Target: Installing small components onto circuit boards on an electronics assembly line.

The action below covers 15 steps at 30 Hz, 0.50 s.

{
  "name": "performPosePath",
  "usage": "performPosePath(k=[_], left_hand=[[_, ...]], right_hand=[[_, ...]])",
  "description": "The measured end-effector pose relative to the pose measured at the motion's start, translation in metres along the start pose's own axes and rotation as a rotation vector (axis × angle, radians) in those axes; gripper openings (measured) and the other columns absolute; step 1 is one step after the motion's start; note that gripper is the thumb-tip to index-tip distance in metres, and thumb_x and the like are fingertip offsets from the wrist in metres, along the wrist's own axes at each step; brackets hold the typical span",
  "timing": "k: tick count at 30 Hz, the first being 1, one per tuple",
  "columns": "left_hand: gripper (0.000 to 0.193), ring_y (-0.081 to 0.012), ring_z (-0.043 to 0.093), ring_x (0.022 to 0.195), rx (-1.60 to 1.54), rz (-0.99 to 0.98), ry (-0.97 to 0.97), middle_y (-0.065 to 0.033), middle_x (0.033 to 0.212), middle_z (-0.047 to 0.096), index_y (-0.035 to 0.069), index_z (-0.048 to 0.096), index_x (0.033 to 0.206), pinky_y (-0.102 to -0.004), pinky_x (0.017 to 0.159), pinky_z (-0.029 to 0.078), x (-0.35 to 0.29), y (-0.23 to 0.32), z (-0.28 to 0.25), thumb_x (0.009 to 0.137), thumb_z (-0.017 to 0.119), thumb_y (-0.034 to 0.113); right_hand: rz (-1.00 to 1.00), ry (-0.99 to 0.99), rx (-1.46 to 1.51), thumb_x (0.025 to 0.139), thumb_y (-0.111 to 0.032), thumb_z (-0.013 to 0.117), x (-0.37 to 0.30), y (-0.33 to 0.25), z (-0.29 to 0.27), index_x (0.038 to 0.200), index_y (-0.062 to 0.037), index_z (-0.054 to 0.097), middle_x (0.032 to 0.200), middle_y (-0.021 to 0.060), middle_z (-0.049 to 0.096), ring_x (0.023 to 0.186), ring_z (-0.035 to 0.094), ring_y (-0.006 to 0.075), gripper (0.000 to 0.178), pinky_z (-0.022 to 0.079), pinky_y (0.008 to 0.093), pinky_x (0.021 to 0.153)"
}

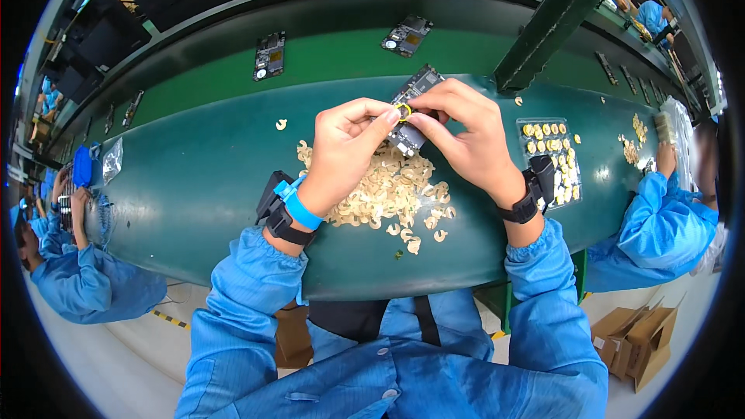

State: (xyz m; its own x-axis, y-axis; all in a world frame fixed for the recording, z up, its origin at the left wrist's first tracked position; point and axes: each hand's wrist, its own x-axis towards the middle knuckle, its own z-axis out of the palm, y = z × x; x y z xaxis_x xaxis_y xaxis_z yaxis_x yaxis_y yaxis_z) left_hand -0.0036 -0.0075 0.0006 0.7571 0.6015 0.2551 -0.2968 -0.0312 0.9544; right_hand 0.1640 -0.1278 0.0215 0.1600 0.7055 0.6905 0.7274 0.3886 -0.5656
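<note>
Both my hands meet over a dark circuit board (pixel 426 80) at the middle of the green bench. Between the fingertips sits a small yellow-rimmed round part (pixel 404 112), which looks like a coin cell. My left hand (pixel 348 140) is closed, its thumb and forefinger pinching the part's left side. From the other side, the thumb and forefinger of my right hand (pixel 468 128) close on the same part, with the remaining fingers curled over the board. Directly below the hands spreads a heap of cream, C-shaped flat pieces (pixel 388 190). My fingers hide much of the board's middle.
A clear tray (pixel 572 200) of yellow-rimmed round cells lies right of my hands. More boards (pixel 269 56) rest on the green strip (pixel 334 50) behind. A green post (pixel 547 27) rises at the back right. Co-workers in blue (pixel 660 225) sit on both sides.
</note>
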Motion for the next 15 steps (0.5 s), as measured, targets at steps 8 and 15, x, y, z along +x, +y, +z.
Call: performPosePath(k=[8, 15], left_hand=[[0.032, -0.0127, 0.066, 0.107, 0.003, 0.0, -0.026, -0.0127, 0.123, 0.069, -0.007, 0.061, 0.133, -0.0288, 0.094, 0.055, 0.0, -0.003, 0.006, 0.103, 0.059, 0.004], [0.047, -0.0204, 0.065, 0.12, -0.161, -0.136, -0.071, -0.0181, 0.134, 0.064, -0.006, 0.043, 0.15, -0.0338, 0.102, 0.054, 0.006, -0.007, -0.003, 0.106, 0.051, 0.005]], right_hand=[[0.215, 0.002, 0.069, 0.092, -0.006, 0.072, 0.002, 0.004, 0.001, 0.094, 0.002, 0.068, 0.084, 0.0069, 0.063, 0.07, 0.055, 0.0135, 0.009, 0.046, 0.0283, 0.065], [0.312, -0.065, 0.191, 0.093, -0.007, 0.07, 0.002, 0.0, -0.005, 0.095, 0.0027, 0.067, 0.083, 0.0063, 0.062, 0.071, 0.055, 0.0137, 0.011, 0.045, 0.029, 0.065]])
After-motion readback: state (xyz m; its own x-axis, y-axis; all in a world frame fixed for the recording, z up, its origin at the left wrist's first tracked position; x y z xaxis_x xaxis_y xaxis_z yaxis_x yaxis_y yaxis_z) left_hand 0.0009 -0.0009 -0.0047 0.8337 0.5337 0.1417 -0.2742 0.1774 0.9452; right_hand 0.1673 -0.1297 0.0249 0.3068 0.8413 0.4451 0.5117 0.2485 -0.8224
